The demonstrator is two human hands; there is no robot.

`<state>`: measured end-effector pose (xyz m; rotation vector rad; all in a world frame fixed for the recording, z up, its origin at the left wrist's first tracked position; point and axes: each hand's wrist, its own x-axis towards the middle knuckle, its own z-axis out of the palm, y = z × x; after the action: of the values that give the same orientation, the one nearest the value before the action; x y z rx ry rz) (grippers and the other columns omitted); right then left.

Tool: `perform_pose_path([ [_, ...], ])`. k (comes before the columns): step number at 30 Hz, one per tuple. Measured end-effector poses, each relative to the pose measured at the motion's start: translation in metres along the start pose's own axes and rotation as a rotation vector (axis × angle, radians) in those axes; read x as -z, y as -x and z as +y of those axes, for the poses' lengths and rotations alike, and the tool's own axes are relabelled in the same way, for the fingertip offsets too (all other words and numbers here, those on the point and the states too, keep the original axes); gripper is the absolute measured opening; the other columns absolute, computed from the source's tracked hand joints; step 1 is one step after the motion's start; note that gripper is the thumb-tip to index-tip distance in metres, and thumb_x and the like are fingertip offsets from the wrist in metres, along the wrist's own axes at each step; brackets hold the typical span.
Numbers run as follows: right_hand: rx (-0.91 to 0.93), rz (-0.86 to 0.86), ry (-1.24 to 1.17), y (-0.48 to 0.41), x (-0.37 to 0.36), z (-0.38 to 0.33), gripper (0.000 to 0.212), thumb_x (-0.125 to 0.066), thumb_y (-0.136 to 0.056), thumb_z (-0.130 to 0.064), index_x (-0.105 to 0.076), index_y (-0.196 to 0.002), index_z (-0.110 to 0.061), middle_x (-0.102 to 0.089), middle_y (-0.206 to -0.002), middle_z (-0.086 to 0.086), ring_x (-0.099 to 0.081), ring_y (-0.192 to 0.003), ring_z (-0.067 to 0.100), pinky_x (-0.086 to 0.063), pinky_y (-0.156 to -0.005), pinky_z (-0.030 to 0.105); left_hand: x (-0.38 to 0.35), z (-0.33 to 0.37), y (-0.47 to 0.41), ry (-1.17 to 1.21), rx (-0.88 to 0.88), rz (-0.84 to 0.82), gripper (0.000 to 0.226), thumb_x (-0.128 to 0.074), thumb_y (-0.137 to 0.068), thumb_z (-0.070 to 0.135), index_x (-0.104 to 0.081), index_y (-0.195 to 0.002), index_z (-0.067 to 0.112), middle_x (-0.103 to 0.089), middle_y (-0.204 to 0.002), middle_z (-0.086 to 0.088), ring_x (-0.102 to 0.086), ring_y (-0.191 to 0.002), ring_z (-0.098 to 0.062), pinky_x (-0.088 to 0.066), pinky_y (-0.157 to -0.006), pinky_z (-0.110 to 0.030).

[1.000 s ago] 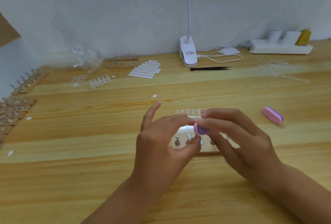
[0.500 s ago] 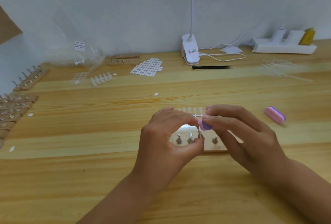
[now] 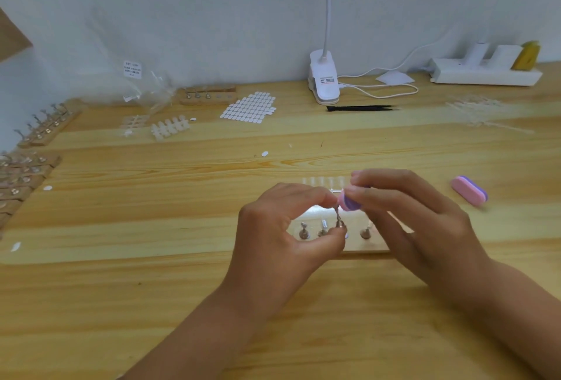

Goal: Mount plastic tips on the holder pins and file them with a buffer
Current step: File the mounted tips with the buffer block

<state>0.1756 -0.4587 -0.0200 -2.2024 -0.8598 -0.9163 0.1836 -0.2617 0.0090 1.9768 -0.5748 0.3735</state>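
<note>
Top of slim metal pin [image 3: 337, 218] hidden by pinching fingers of my left hand [image 3: 282, 237], pale wooden holder block [image 3: 367, 246] half covered, right hand [image 3: 422, 222] fingers gripping pink-and-purple buffer block [image 3: 348, 203]

Upper middle of the frame: white clip lamp [image 3: 323, 82] against the wall [image 3: 212, 15], black tweezers [image 3: 361, 108] just below it. Upper right: white power strip [image 3: 485, 74] with plugs [image 3: 504, 53]. Upper left: crumpled clear plastic bag [image 3: 145, 91] with label [image 3: 132, 69]

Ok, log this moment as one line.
left hand: pinches metal holder pin | right hand: holds pink-and-purple buffer block at pin top | second pink buffer block: lying on wooden table, right
</note>
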Motion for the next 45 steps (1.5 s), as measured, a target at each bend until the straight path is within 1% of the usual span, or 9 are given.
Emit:
perform_pose_path([
  [5, 0.098, -0.035, -0.005, 0.002, -0.011, -0.009, 0.036, -0.058, -0.088, 0.019, -0.068, -0.118, 0.001, -0.064, -0.117, 0.014, -0.065, -0.116, 0.027, -0.053, -0.097, 0.036, 0.000, 0.001, 0.000, -0.008, -0.037, -0.038, 0.029, -0.080, -0.066, 0.011, -0.078, -0.095, 0.014, -0.075, -0.091, 0.009, -0.068, -0.091, -0.010, -0.053, -0.081, -0.033],
  [8, 0.013, -0.024, 0.008, -0.001, 0.000, 0.000, 0.033, -0.061, -0.090, 0.013, -0.067, -0.119, -0.001, -0.065, -0.114, 0.015, -0.066, -0.108, 0.025, -0.055, -0.084, 0.035, 0.000, 0.001, -0.001, 0.028, 0.029, -0.024, 0.029, -0.083, -0.065, 0.006, -0.078, -0.091, 0.016, -0.074, -0.089, 0.011, -0.068, -0.091, -0.006, -0.051, -0.085, -0.029],
  [12, 0.064, -0.034, 0.005, 0.002, -0.008, -0.006, 0.033, -0.062, -0.087, 0.016, -0.068, -0.117, 0.003, -0.065, -0.115, 0.016, -0.067, -0.111, 0.026, -0.054, -0.093, 0.035, -0.002, 0.001, 0.000, 0.016, -0.013, -0.028, 0.029, -0.081, -0.065, 0.006, -0.078, -0.093, 0.014, -0.075, -0.090, 0.010, -0.069, -0.090, -0.009, -0.052, -0.082, -0.031],
  [16, -0.002, -0.024, 0.031, 0.002, 0.001, 0.001, 0.029, -0.061, -0.090, 0.011, -0.070, -0.116, 0.001, -0.066, -0.114, 0.015, -0.067, -0.106, 0.026, -0.055, -0.083, 0.036, -0.002, 0.001, -0.001, 0.023, 0.017, -0.023, 0.028, -0.083, -0.064, 0.004, -0.078, -0.089, 0.015, -0.074, -0.087, 0.011, -0.068, -0.090, -0.006, -0.051, -0.084, -0.027],
  [20, 0.085, -0.039, 0.009, 0.003, -0.008, -0.008, 0.035, -0.062, -0.087, 0.017, -0.069, -0.117, 0.001, -0.066, -0.115, 0.014, -0.066, -0.113, 0.026, -0.054, -0.094, 0.037, -0.001, 0.000, 0.000, 0.021, -0.020, -0.048, 0.028, -0.082, -0.066, 0.008, -0.078, -0.093, 0.014, -0.075, -0.091, 0.010, -0.068, -0.092, -0.008, -0.052, -0.083, -0.030],
  [24, -0.010, -0.015, 0.024, 0.001, 0.003, -0.001, 0.029, -0.062, -0.090, 0.010, -0.069, -0.117, 0.000, -0.066, -0.113, 0.014, -0.066, -0.107, 0.020, -0.053, -0.088, 0.033, -0.001, -0.002, -0.001, 0.042, 0.027, -0.035, 0.028, -0.085, -0.063, 0.004, -0.078, -0.088, 0.016, -0.074, -0.088, 0.011, -0.068, -0.090, -0.004, -0.049, -0.084, -0.020],
  [34, 0.013, 0.006, -0.015, 0.002, 0.000, -0.009, 0.025, -0.064, -0.091, 0.010, -0.070, -0.114, 0.002, -0.066, -0.113, 0.012, -0.066, -0.110, 0.018, -0.052, -0.095, 0.028, -0.004, -0.002, -0.001, 0.103, 0.018, -0.067, 0.028, -0.084, -0.066, 0.007, -0.078, -0.091, 0.016, -0.074, -0.091, 0.012, -0.069, -0.092, -0.007, -0.052, -0.084, -0.028],
  [39, -0.028, 0.008, -0.024, 0.002, 0.001, -0.007, 0.028, -0.065, -0.088, 0.011, -0.070, -0.114, 0.001, -0.067, -0.113, 0.012, -0.066, -0.108, 0.018, -0.053, -0.092, 0.031, -0.003, -0.003, -0.001, 0.110, 0.048, -0.068, 0.029, -0.084, -0.065, 0.008, -0.078, -0.092, 0.017, -0.074, -0.092, 0.013, -0.068, -0.093, -0.005, -0.052, -0.086, -0.028],
  [45, -0.079, 0.050, 0.020, -0.002, 0.008, 0.000, 0.022, -0.063, -0.093, 0.003, -0.067, -0.114, -0.004, -0.067, -0.109, 0.009, -0.065, -0.105, 0.012, -0.049, -0.096, 0.021, -0.001, -0.004, -0.001, 0.146, 0.071, -0.082, 0.026, -0.085, -0.065, 0.008, -0.076, -0.087, 0.018, -0.074, -0.091, 0.012, -0.069, -0.096, -0.008, -0.048, -0.088, -0.022],
])
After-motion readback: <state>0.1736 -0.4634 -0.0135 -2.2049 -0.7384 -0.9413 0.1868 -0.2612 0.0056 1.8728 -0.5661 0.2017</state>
